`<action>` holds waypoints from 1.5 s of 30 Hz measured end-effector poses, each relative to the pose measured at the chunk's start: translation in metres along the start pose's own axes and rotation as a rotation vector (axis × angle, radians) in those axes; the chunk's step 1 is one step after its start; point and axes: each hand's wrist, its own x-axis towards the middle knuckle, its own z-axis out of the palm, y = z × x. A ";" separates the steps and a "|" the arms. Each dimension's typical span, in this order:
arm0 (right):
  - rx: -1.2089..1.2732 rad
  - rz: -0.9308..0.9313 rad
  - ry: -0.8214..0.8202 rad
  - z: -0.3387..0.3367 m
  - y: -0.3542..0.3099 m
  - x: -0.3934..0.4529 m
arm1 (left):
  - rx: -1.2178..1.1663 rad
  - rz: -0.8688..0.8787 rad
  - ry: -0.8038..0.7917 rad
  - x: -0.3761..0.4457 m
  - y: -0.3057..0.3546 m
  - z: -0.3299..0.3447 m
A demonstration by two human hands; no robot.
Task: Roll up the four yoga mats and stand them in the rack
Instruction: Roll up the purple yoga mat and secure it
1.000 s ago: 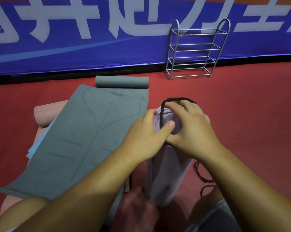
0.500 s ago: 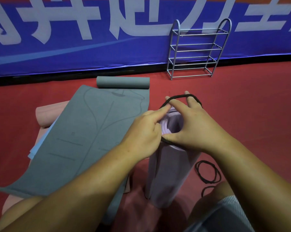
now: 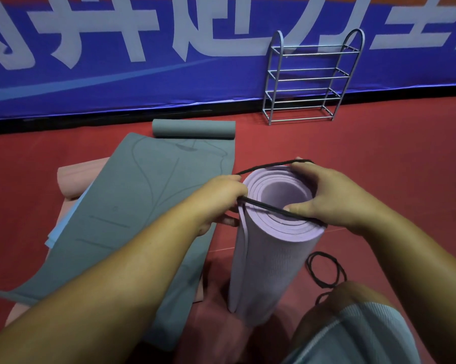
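A rolled lilac yoga mat (image 3: 269,261) stands upright on the red floor in front of me. A black elastic band (image 3: 269,209) is stretched wide over its top end. My left hand (image 3: 219,199) pulls the band's left side, fingers hooked in it. My right hand (image 3: 334,198) holds the band's right side against the roll's top edge, thumb pressing on the rim. A grey mat (image 3: 132,206) lies partly unrolled to the left, its far end still rolled. A pink mat (image 3: 77,179) and a light blue mat (image 3: 64,227) lie beneath it. The metal rack (image 3: 311,77) stands against the far banner.
Spare black elastic bands (image 3: 324,269) lie on the floor right of the lilac roll. My knee in grey shorts (image 3: 353,329) is at the lower right. A blue banner wall (image 3: 143,61) bounds the far side. Red floor runs between me and the rack.
The band has been stretched much wider by both hands and drawn over the roll's top. My left hand moved left, uncovering the roll's open end.
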 end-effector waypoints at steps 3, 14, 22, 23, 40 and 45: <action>0.200 0.047 -0.011 0.009 0.008 -0.001 | 0.011 -0.018 -0.012 0.006 -0.001 -0.001; 0.431 0.235 0.212 0.030 0.018 0.008 | -0.350 -0.172 -0.104 -0.002 -0.003 0.000; 0.447 0.265 0.383 0.041 0.021 0.013 | -0.532 -0.243 -0.113 -0.020 -0.035 0.023; 0.429 0.274 0.403 0.040 0.022 0.014 | -0.558 -0.193 -0.070 -0.022 -0.040 0.032; 1.406 0.291 0.377 0.058 0.026 0.001 | -0.345 0.017 0.019 -0.025 -0.068 0.049; 1.304 0.266 0.364 0.074 0.041 0.000 | -0.365 -0.057 0.032 -0.017 -0.062 0.041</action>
